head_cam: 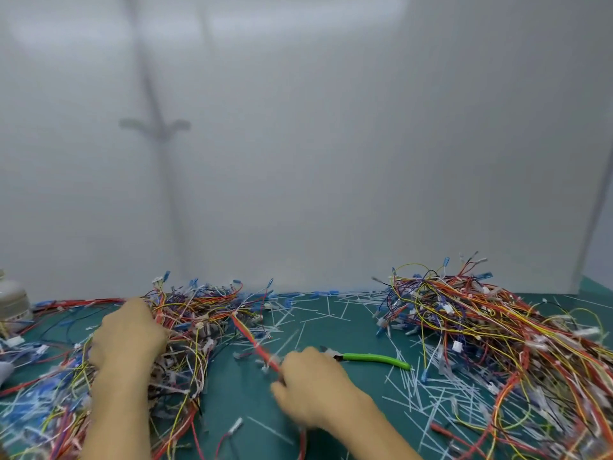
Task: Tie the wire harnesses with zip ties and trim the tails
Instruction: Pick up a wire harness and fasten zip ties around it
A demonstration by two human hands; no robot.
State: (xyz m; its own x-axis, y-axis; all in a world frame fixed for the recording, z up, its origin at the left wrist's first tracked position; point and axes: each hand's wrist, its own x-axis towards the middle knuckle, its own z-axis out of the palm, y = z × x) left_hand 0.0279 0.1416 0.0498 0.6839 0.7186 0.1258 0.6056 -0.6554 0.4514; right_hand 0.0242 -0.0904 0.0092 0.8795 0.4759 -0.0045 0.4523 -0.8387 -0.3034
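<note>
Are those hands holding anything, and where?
The right hand grips a red wire harness near its end. The left hand rests on a wire pile; grip unclear.

Small wiring-assembly workbench, production-shop kind of setup

Looks like a production bench rather than a home desk: a dark teal work mat [252, 410] covers the table. On it sit a tangled left heap of red, yellow and blue wire harnesses [199, 313] and an even bigger right heap of the same harnesses [497, 327], all ending in small blue and white plastic connectors. Thin white clipped zip-tie tails [414, 390] are scattered all over the mat, and green-handled flush cutters [374, 358] lie among them. A plain white partition panel [331, 144] closes off the back of the bench. A whitish round container [11, 303] sits at the far left edge, too blurry to read.
</note>
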